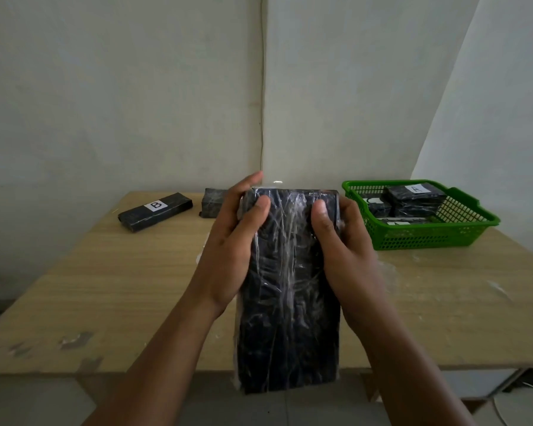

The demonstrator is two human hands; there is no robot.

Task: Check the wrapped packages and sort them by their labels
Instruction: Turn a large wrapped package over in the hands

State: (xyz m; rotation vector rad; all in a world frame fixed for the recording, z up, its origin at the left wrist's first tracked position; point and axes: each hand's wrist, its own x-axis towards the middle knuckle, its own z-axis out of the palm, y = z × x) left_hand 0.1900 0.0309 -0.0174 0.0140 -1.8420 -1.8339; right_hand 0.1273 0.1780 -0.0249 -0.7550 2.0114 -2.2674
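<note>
A long black package point(290, 287) wrapped in clear film is held up in front of me, above the wooden table point(120, 287). My left hand point(231, 247) grips its left edge and my right hand point(345, 250) its right edge, thumbs on the face towards me. No label shows on that face. On the table at the far left lies a black package with a white "B" label point(156, 212). Another black package point(213, 202) sits behind my left hand, partly hidden, its label not visible.
A green plastic basket point(428, 235) stands at the table's far right and holds several black packages, one labelled "A" point(416, 192). Walls close the table in behind and on the right. Cables lie on the floor at the lower right.
</note>
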